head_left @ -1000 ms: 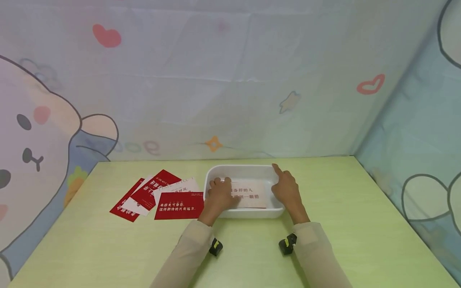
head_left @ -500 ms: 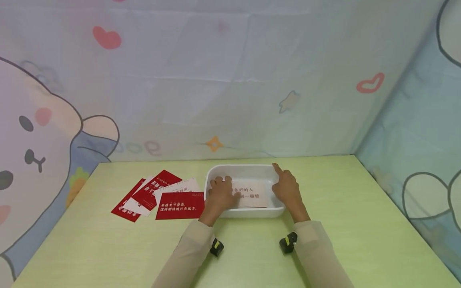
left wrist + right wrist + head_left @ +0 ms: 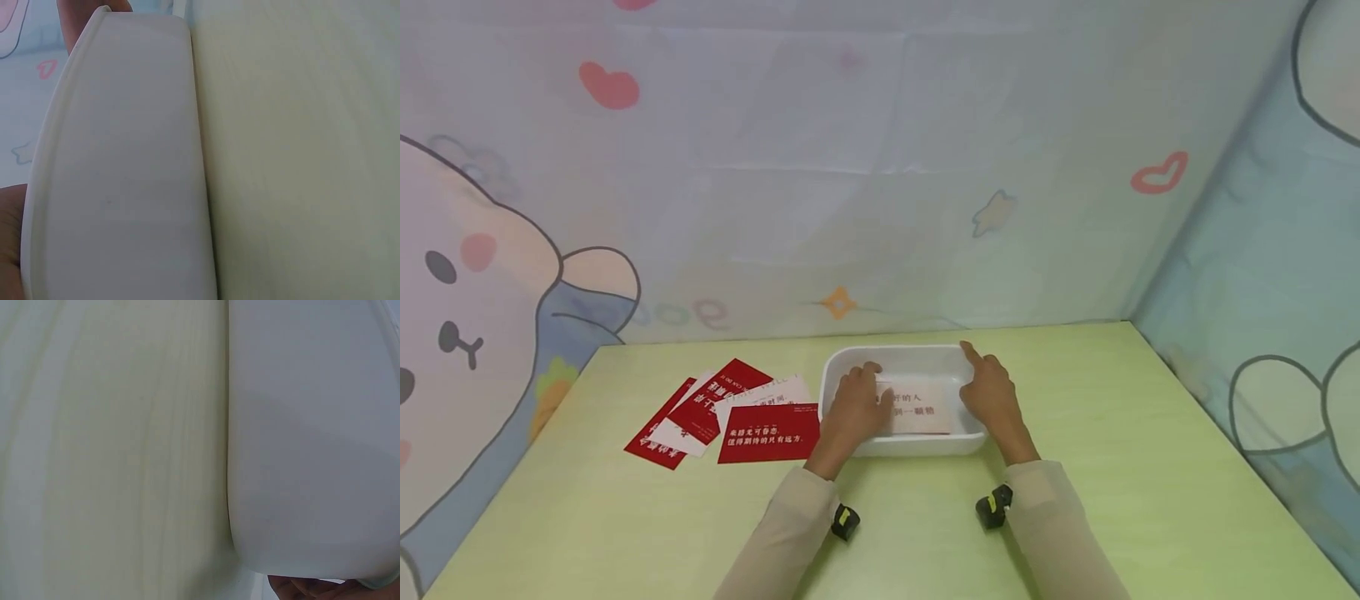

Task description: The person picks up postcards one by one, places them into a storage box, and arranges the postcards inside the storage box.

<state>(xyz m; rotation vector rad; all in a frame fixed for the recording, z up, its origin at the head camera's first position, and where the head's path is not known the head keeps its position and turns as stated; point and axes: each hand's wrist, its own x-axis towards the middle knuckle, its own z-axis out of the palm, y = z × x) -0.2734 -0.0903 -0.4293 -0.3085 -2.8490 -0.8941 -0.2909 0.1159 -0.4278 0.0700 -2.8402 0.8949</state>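
Note:
A white plastic tray [image 3: 917, 445] stands on the table, with a white card [image 3: 917, 417] bearing red printed characters lying in it; a red edge shows along its near side. My left hand [image 3: 853, 410] reaches into the tray from the left, covering the left part of the card, thumb over its face. I cannot tell whether its fingers pinch the card. My right hand [image 3: 995, 400] holds the tray's right side, index finger extended along the rim toward the far corner. Both wrist views show mostly the tray's outer wall [image 3: 125, 156], with little of the hands.
Left of the tray lie several overlapping red and white printed cards, a red one [image 3: 775, 435] nearest the tray. The pale green table [image 3: 917, 542] ends at a cartoon-printed cloth backdrop [image 3: 820, 208]. A black wrist camera [image 3: 844, 523] hangs at the left cuff.
My left hand has turned slightly, its fingers drawn closer together, and covers more of the card's print. The right hand keeps its place on the tray. The head view has shifted slightly.

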